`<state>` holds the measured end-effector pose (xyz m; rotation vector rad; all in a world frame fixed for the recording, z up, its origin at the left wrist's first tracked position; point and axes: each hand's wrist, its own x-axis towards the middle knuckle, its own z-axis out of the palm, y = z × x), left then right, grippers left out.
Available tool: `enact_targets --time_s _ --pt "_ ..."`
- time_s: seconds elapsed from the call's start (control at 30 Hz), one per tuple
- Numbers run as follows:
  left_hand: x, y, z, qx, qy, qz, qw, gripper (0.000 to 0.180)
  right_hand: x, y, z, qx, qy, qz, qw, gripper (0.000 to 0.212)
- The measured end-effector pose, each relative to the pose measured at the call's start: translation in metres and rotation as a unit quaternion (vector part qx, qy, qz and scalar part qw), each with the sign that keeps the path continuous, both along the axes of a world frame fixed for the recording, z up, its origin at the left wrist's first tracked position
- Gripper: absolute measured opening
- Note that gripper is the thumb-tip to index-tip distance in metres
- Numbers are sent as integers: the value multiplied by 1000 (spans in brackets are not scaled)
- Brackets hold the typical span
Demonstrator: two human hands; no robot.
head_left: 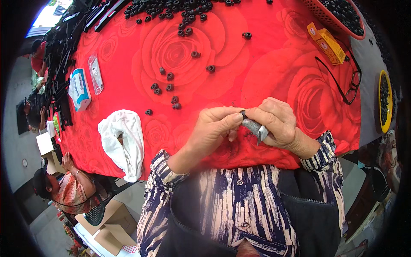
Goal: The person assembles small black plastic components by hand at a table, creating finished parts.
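Note:
Close in front of me, over the red rose-patterned tablecloth (pixel 180 128), my two hands meet. My left hand (pixel 216 128) is closed, pinching a small black round part (pixel 243 114) between thumb and fingers. Closed as well, my right hand (pixel 276 122) grips a small grey-wrapped tool (pixel 256 128) with a pointed metallic end toward me. The right thumb and forefinger also reach the black part. The fingers hide most of that part and much of the tool. Similar loose black parts (pixel 170 87) lie scattered beyond my left hand.
A pile of black parts (pixel 171 6) covers the far edge. Left are a white cloth (pixel 122 139), a tissue pack (pixel 80 90) and long black strips (pixel 60 64). Right are eyeglasses (pixel 352 88), a yellow box (pixel 327 45), a red basket (pixel 338 21) and a yellow bowl (pixel 384 103). Others sit left.

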<state>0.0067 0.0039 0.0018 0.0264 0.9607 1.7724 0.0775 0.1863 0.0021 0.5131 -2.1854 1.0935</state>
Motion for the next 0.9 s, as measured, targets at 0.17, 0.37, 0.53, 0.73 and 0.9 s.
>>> enact_targets --time_s 0.17,0.37,0.53,0.73,0.9 --pt "0 4 12 -1 41 31 999 22 -3 7 10 -66 -103 28 992 32" --pt "-1 5 13 -29 79 61 995 21 -4 13 3 -127 -230 73 962 30" --pt "-2 5 12 -46 106 60 992 21 -4 9 0 -102 -232 26 967 27" --pt "-1 5 9 -35 101 61 992 22 -4 9 -2 -86 -232 20 969 27" --pt "-1 7 12 -46 110 51 992 23 -5 8 -1 -88 -220 23 971 26"
